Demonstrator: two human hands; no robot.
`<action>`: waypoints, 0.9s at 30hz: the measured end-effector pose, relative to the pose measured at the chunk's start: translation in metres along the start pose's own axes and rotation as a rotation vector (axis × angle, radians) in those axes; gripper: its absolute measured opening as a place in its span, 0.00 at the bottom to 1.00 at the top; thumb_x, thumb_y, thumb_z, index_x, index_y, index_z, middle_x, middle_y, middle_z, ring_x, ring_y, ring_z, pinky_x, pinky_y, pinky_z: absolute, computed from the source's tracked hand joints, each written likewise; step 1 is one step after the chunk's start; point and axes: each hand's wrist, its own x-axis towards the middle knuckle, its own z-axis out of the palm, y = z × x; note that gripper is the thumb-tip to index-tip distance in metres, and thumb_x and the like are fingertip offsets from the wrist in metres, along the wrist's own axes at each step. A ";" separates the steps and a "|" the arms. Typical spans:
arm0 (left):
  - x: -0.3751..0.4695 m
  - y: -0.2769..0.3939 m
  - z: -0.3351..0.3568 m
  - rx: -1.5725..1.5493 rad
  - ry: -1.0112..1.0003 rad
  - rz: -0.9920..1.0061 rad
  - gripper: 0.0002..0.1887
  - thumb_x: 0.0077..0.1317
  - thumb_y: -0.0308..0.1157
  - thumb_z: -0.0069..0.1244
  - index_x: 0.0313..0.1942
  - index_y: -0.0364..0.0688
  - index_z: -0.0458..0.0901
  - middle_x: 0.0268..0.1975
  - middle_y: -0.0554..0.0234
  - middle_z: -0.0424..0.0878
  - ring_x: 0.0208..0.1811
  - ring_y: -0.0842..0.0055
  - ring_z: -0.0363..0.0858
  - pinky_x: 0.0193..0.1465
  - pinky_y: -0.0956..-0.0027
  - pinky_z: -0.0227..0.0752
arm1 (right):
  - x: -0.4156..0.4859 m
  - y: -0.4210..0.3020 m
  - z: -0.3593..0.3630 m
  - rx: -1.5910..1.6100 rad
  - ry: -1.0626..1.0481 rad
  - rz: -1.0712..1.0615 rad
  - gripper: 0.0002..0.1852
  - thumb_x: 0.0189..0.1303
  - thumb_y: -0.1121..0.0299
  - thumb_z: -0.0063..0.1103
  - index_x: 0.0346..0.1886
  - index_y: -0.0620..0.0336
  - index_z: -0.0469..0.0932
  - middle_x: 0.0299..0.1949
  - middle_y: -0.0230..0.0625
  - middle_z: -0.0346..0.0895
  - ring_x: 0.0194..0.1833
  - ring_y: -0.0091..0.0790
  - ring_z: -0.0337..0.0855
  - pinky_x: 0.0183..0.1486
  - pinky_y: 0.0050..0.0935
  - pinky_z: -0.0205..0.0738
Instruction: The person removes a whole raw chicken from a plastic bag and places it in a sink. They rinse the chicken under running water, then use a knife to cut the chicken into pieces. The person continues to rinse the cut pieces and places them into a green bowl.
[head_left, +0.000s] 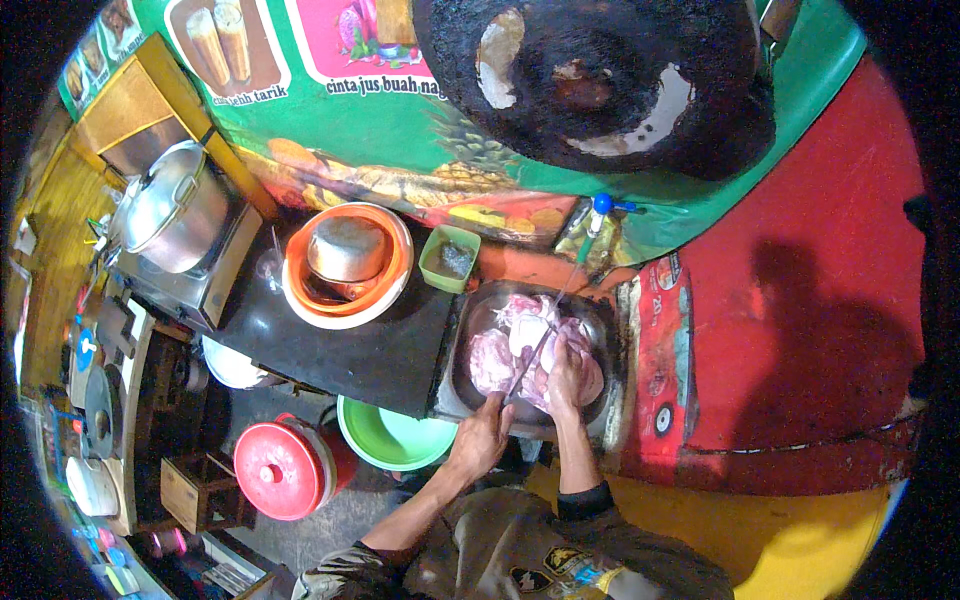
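A steel sink basin (469, 304) in front of me holds several pale pink pieces of raw meat (491, 358), which look like chicken. My left hand (484, 435) grips a long, thin knife (531, 361) at the basin's near edge, its blade slanting up across the meat. Inside the basin, on the right, my right hand (566, 379) is closed around a piece of meat (559, 349); its fingertips are partly hidden. Above the sink is a tap with a blue handle (602, 203) and a green spout (584, 250), with a thin stream running down.
Left of the sink, a dark counter (360, 352) bears a green square tub (450, 259) and stacked orange and white basins (348, 309) with a metal pot (346, 247). A lidded pot (176, 210) stands further left. Below are a green basin (397, 439) and a red lidded bucket (277, 471).
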 end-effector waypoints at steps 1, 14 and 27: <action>0.002 0.000 0.001 -0.004 0.009 0.011 0.13 0.78 0.38 0.43 0.52 0.38 0.69 0.31 0.31 0.81 0.34 0.34 0.80 0.36 0.39 0.71 | 0.000 0.003 -0.001 0.022 -0.039 -0.016 0.28 0.73 0.38 0.49 0.42 0.58 0.75 0.28 0.32 0.70 0.23 0.27 0.71 0.23 0.24 0.72; 0.041 0.010 0.010 -0.067 0.005 0.016 0.18 0.79 0.43 0.40 0.56 0.37 0.69 0.35 0.30 0.83 0.41 0.35 0.82 0.43 0.41 0.72 | 0.000 0.017 0.000 -0.151 0.072 -0.111 0.26 0.77 0.43 0.44 0.37 0.57 0.75 0.23 0.30 0.73 0.17 0.24 0.69 0.16 0.24 0.62; -0.034 -0.063 -0.141 -0.280 0.580 -0.335 0.17 0.79 0.44 0.41 0.49 0.37 0.76 0.22 0.65 0.73 0.23 0.80 0.72 0.27 0.67 0.66 | -0.049 0.110 0.037 -0.458 -0.718 -0.042 0.16 0.67 0.60 0.66 0.49 0.64 0.81 0.27 0.32 0.78 0.26 0.30 0.78 0.28 0.34 0.71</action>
